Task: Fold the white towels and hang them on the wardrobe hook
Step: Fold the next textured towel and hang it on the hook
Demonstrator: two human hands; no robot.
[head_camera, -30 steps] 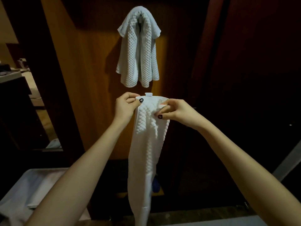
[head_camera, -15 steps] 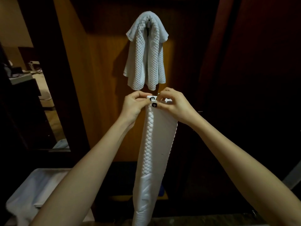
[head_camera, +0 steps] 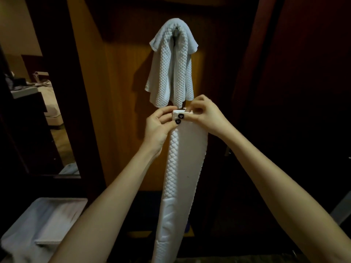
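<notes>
Lower left: a pale bin point(head_camera: 22, 230) holding what looks like more white cloth (too dim to count pieces).
Wardrobe panel point(head_camera: 121, 92): orange wood, upright, behind both towels.
Left hand point(head_camera: 159, 128): fingers and thumb curled, pinching the top left corner of the long towel.
Hook point(head_camera: 176, 32): high on the panel, mostly covered by the hung towel point(head_camera: 171, 67), which drapes down both sides of it.
Long towel point(head_camera: 184, 168): folded into a narrow strip, hanging straight down from the two hands. Its top edge sits just below the hung towel's hem and its lower end runs out of view.
Right hand point(head_camera: 207, 118): pinching the same top edge from the right, its thumb close beside the left one.
Step in hand: likely squaring the top corners before the next fold or the lift to the hook.
Doing it well: match the layered edges flush at the pinch, keep the strip hanging plumb so it stays untwisted, and hold all layers together when raising it, since the hook is already occupied.
</notes>
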